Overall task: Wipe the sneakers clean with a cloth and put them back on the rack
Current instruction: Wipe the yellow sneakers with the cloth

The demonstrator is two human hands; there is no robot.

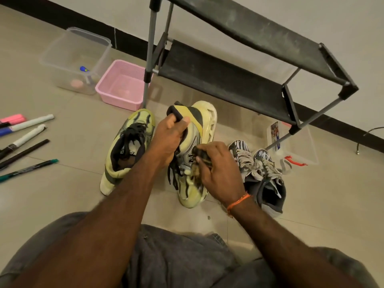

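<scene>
Hands: I am gripping the heel collar of the yellow sneaker [195, 146] with my left hand [168, 140]; my right hand [218, 171] is pinching a dark cloth [200, 155] and pressing it against the sneaker's side.
Sneaker: it is tilting on its side, toe toward me, above the floor [62, 196].
Second yellow sneaker [126, 150]: it is lying on the floor just left.
Striped sneakers [259, 169]: they are sitting right of my hands.
Rack [228, 80]: it is standing behind, shelves bare.
</scene>
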